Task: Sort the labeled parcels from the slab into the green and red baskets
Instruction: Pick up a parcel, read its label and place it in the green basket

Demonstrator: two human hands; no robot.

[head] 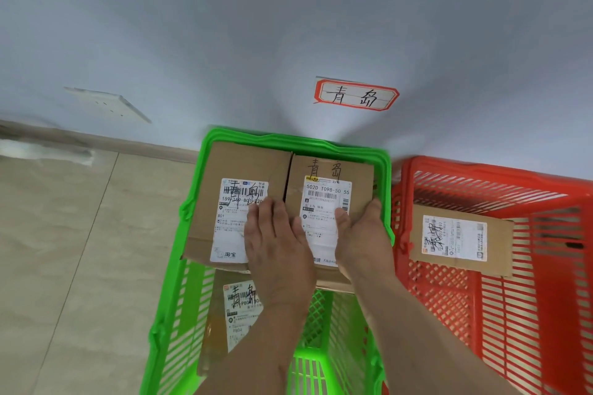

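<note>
The person's two forearms were bare as far as the lower edge of the view, with no sleeve, glove or watch showing. The bare left hand and bare right hand carried no rings; their short fingernails were unpainted.

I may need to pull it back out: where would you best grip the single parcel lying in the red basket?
Probably by its two short ends, coming straight down from above. The parcel is a flat box lying label up, tilted against the red basket wall, with the top open. The slatted walls block any sideways approach, and the near edge looks freest for fingers to slip under.
</note>
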